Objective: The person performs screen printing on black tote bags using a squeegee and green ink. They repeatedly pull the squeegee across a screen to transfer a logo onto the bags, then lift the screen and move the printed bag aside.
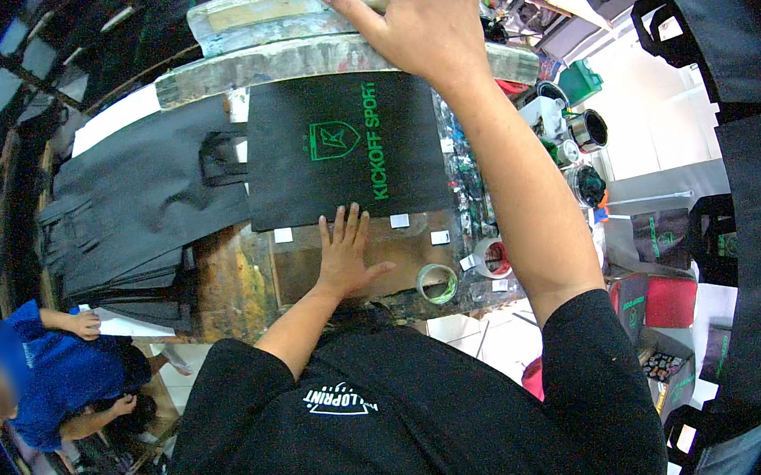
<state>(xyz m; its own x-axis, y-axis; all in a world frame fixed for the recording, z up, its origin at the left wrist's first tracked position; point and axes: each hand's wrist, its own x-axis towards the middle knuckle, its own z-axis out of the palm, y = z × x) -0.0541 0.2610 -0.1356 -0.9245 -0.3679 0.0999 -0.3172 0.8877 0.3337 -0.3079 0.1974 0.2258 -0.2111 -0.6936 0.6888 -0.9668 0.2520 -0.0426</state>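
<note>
Black bag (287, 173), upper centre, bears a seemingly complete green print (335, 141); what remains is unclear. The spread left hand (343, 258) holds nothing at its lower edge; the right hand (428, 22) grips a pale bar (267, 15).

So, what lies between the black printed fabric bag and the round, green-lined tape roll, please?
In the head view, one small white square on the brown tabletop.
</note>
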